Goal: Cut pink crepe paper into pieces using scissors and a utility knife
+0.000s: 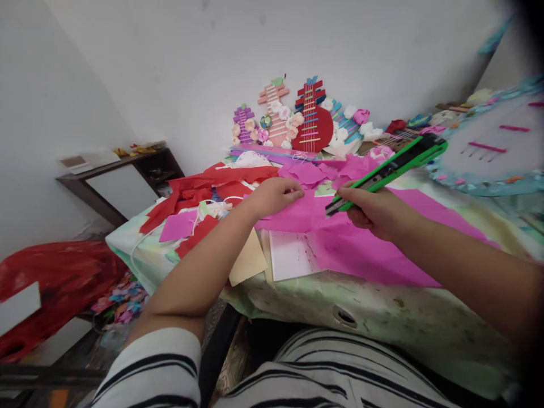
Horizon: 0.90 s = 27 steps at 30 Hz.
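My right hand [374, 212] is closed round a green utility knife [393, 170], which slants from lower left to upper right above a large sheet of pink paper [365, 255]. My left hand [280, 195] rests over the left part of that sheet, thumb and fingers close together; whether anything is between them is too small to tell. A white sheet [289, 258] with reddish marks lies partly under the pink paper. Beside it, under my left forearm, is a tan card [250, 260].
Red paper [204, 184] and white cord [216, 209] lie left on the cloth-covered table [297, 294]. Instrument-shaped crafts, one a red lute [317, 124], lean against the wall. A round framed piece [488, 141] stands right. Left are a low cabinet [123, 181] and a red bag [63, 272].
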Each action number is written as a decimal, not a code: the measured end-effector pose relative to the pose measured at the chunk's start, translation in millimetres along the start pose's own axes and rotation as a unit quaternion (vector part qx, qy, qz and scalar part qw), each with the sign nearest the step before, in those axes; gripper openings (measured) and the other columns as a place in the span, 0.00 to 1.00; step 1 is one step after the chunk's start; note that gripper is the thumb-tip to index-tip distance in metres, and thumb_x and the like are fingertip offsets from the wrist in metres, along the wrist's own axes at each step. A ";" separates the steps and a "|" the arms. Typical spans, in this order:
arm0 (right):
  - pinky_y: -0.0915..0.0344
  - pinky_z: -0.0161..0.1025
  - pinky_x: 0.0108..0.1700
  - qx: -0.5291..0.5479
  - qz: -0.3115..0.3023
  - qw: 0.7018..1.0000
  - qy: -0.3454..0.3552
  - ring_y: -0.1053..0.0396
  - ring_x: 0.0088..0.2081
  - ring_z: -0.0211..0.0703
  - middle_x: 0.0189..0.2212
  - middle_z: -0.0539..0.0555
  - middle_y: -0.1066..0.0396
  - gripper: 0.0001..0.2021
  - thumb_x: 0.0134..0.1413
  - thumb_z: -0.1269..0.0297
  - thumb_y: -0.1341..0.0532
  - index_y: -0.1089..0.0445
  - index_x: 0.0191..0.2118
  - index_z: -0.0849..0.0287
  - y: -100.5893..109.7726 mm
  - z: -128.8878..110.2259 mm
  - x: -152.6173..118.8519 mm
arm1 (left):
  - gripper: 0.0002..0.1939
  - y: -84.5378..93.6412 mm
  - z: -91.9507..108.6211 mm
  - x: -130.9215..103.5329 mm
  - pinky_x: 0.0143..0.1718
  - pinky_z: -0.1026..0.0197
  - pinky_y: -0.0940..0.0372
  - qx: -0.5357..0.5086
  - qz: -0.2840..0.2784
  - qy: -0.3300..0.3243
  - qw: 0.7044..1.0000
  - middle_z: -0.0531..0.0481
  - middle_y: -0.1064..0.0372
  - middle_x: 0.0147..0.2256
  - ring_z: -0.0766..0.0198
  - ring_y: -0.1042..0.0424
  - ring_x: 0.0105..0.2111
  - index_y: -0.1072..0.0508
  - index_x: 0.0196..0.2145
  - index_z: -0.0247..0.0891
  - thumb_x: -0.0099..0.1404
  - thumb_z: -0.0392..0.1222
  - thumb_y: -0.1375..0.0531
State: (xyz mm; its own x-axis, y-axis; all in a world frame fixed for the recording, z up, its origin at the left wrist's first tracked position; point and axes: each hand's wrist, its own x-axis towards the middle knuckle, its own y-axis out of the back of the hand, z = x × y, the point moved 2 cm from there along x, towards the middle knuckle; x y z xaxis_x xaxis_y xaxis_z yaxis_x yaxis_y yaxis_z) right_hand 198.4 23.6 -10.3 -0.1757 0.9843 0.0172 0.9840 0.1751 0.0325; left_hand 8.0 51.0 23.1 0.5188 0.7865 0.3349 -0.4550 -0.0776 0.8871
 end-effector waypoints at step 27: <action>0.64 0.28 0.13 0.043 0.073 0.970 -0.226 0.61 0.11 0.26 0.08 0.43 0.55 0.11 0.47 0.62 0.47 0.49 0.20 0.58 -31.0 14.1 13.2 | 0.11 0.8 5.5 -6.1 0.29 0.66 0.44 -0.033 0.046 -0.010 0.998 0.53 0.32 0.27 0.69 0.35 0.28 0.28 0.31 0.35 0.59 0.42 0.47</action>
State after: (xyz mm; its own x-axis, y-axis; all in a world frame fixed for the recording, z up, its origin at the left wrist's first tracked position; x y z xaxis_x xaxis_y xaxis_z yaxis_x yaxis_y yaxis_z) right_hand 166.0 31.5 -25.2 -0.0221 0.9044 -0.4261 0.9997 0.0143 -0.0215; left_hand 8.5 42.8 23.6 0.4871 0.7654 0.4205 -0.5470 -0.1079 0.8301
